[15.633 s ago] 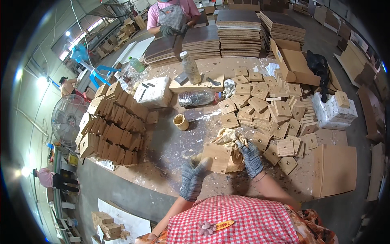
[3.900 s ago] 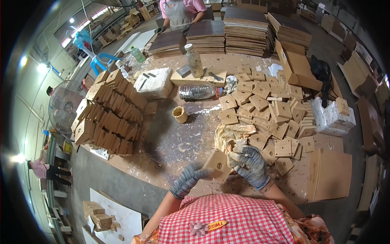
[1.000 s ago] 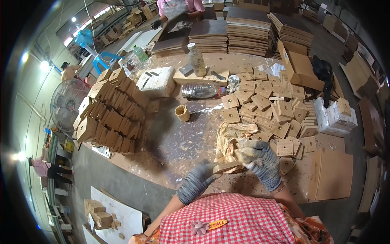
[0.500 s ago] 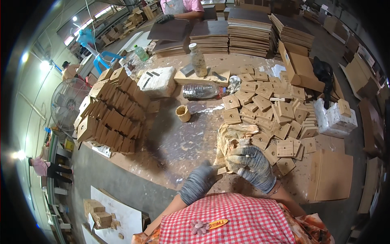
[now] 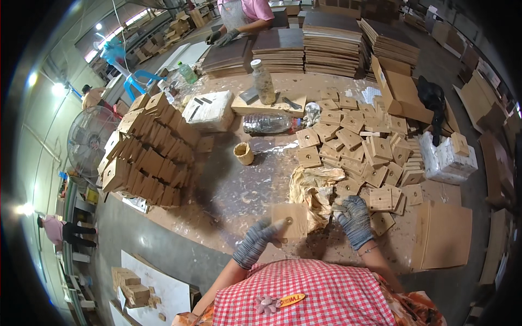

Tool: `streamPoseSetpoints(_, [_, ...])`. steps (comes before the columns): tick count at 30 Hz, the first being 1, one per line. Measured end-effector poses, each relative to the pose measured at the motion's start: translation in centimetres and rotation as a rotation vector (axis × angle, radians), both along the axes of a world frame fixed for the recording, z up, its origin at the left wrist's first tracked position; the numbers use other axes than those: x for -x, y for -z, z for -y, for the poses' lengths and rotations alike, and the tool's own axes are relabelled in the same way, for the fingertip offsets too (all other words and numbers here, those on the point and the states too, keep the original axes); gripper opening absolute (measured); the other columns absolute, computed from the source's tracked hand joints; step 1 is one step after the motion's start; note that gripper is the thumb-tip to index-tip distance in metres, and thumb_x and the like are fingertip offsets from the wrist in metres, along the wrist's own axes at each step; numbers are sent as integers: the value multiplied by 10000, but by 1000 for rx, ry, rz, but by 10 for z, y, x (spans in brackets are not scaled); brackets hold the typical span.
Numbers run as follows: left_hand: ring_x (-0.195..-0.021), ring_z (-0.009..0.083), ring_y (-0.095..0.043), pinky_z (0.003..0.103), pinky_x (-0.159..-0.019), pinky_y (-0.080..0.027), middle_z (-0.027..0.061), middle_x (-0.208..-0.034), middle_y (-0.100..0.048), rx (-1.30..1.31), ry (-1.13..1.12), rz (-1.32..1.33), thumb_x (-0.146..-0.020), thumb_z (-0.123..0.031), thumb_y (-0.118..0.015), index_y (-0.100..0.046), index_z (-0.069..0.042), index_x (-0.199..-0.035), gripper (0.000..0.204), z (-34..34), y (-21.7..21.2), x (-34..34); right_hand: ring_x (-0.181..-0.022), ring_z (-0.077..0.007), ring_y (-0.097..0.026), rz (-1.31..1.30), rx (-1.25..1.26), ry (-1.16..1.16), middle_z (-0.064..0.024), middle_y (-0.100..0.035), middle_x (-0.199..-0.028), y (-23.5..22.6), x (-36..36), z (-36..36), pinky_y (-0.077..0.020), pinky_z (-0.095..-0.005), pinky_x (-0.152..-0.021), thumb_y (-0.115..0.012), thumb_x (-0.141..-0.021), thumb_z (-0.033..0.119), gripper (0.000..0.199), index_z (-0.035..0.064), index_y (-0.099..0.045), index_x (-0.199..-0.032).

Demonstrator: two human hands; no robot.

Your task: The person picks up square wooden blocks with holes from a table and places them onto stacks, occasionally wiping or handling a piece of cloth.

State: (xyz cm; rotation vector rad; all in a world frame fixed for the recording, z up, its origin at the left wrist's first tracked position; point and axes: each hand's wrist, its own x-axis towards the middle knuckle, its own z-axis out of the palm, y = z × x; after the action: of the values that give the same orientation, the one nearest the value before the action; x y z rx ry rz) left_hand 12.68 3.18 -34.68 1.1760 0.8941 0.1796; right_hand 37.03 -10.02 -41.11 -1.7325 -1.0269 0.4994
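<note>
My left hand [image 5: 258, 239], in a grey knit glove, grips a flat square wooden block [image 5: 294, 218] with a hole. The block is slightly blurred and held up over the table's near side. Beside it, my gloved right hand [image 5: 354, 220] has its fingers curled on the right edge of a crumpled, stained yellowish cloth [image 5: 314, 190]. The cloth lies between the block and a loose pile of similar wooden blocks [image 5: 350, 138] on the right.
A tall stack of blocks [image 5: 149, 149] stands on the left. Between the piles are a small cup [image 5: 243, 154], a lying plastic bottle [image 5: 267, 123] and an upright jar [image 5: 263, 84]. A cardboard piece [image 5: 443, 234] lies at right. A co-worker [image 5: 242, 16] stands behind stacked boards [image 5: 331, 46].
My hands have moved apart. The left has brought the block up and left, showing its face. The right has shifted right, and the cloth hangs lower. The co-worker's hands have moved.
</note>
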Motion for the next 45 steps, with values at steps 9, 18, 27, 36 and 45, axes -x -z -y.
streamPoseSetpoints(9, [-939, 179, -618, 342, -819, -538, 115, -1046, -633, 69, -150, 101, -861, -287, -670, -562, 52, -1194, 488, -4, 18, 0, -1139, -307, -468, 468, 525, -95, -141, -572, -1136, 66, -10, 26, -339, -411, -1030, -770, -662, 269, 491, 24, -643, -1069])
streamPoseSetpoints(18, [-917, 163, -607, 276, -826, -483, 71, -982, -641, 108, -149, 10, -809, -247, -711, -571, 44, -1167, 482, -4, 43, 7, -1235, -307, -400, 806, 483, -344, -103, -502, -1298, 25, 23, -13, -267, -401, -1089, -723, -707, 379, 511, 166, -635, -1163])
streamPoseSetpoints(27, [-792, 133, -609, 257, -712, -497, 81, -910, -667, -341, -451, -71, -790, -164, -737, -623, 30, -1077, 364, -2, 53, 20, -956, -310, -528, 523, 307, -27, -145, -591, -993, 33, 14, -39, -424, -410, -900, -672, -726, 164, 324, 26, -628, -1016])
streamPoseSetpoints(36, [-769, 107, -605, 265, -710, -491, 59, -870, -687, -404, -135, -202, -802, -103, -708, -660, 44, -1009, 258, 2, 80, 20, -1030, -259, -556, 160, -11, -295, -115, -604, -1056, -13, 60, -63, -432, -408, -955, -630, -819, 263, 320, 84, -613, -1083])
streamPoseSetpoints(45, [-714, 82, -584, 265, -660, -496, 49, -818, -677, -463, 38, -228, -802, -147, -725, -657, 26, -1032, 296, 8, 40, 5, -1000, -296, -542, 143, 8, -413, -131, -598, -1055, 4, 75, -63, -438, -388, -899, -687, -744, 175, 281, 51, -666, -995])
